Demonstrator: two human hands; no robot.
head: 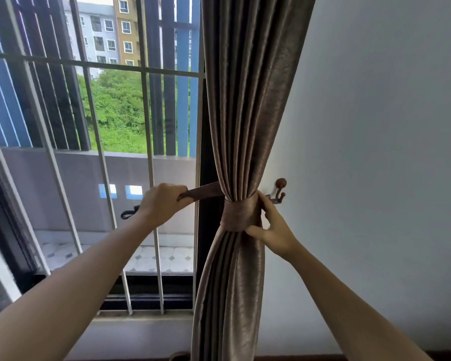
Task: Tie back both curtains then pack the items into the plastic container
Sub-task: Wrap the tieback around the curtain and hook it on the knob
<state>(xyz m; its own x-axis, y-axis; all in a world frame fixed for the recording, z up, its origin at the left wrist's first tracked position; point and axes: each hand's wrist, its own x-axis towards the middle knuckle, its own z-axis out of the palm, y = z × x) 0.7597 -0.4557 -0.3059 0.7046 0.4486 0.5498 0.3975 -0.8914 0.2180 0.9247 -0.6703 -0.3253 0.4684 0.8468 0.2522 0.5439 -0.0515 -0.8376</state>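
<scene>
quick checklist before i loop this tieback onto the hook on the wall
1. Curtain gathered in one bundle: ok, the tieback wraps all the folds.
2. Free end under control: ok, the left hand grips it and pulls it taut toward the window.
3. Band steadied: ok, the right hand holds it on the wall side, thumb under the band.
4. Wall hook within reach: ok, it sits just right of the curtain.
5. Other end already on the hook: cannot tell, the right hand covers that spot.
6. Loop ready to hook: cannot tell, a dark loop shows past the left hand but looks blurred.
</scene>
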